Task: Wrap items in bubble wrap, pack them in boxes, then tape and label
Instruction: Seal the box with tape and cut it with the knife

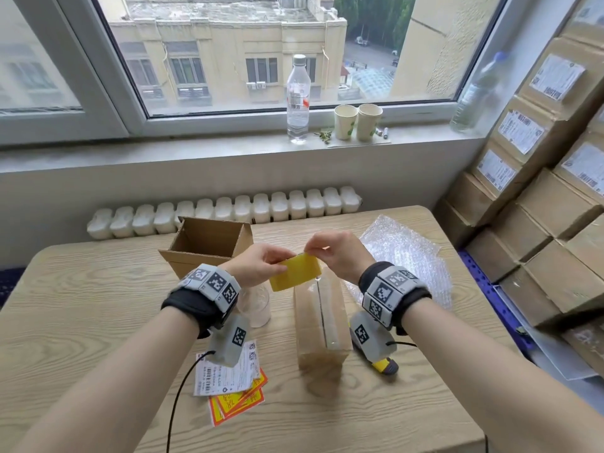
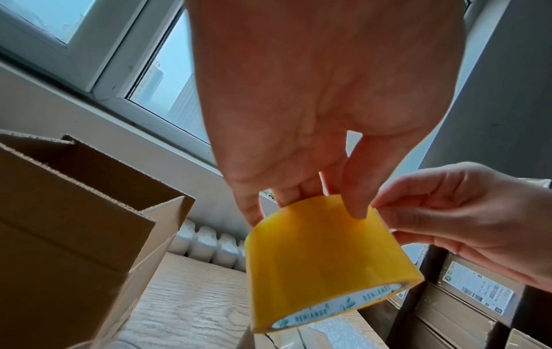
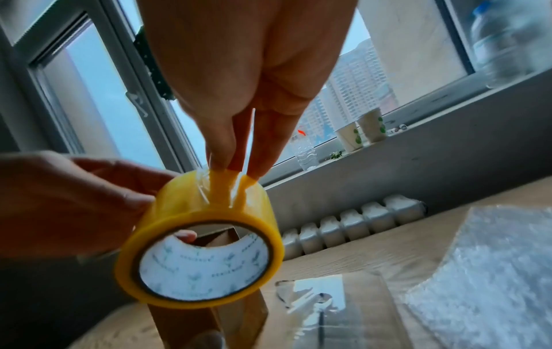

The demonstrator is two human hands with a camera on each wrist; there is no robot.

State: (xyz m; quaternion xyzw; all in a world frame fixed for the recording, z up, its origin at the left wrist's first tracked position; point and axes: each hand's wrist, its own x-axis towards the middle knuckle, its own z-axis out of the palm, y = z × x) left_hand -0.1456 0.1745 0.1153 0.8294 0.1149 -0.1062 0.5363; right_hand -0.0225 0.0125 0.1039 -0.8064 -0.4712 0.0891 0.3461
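Tape roll (image 1: 296, 271), yellow with a white printed core, is held in the air just above the far end of the closed box (image 1: 322, 322), which lies on the wooden table (image 1: 98, 305) with clear tape along its top seam. The left hand (image 1: 258, 263) grips the roll, fingers curled over its outer face and one fingertip showing through the core. The right hand (image 1: 338, 253) pinches at the roll's upper edge, its fingertips (image 3: 221, 163) pressed on the lifted film there. Left of the closed box stands an open box (image 1: 209, 245); right of it lies bubble wrap (image 1: 408, 256). Printed labels (image 1: 228, 377) lie near-left of it, with a clear cup (image 1: 256, 305) just beside it.
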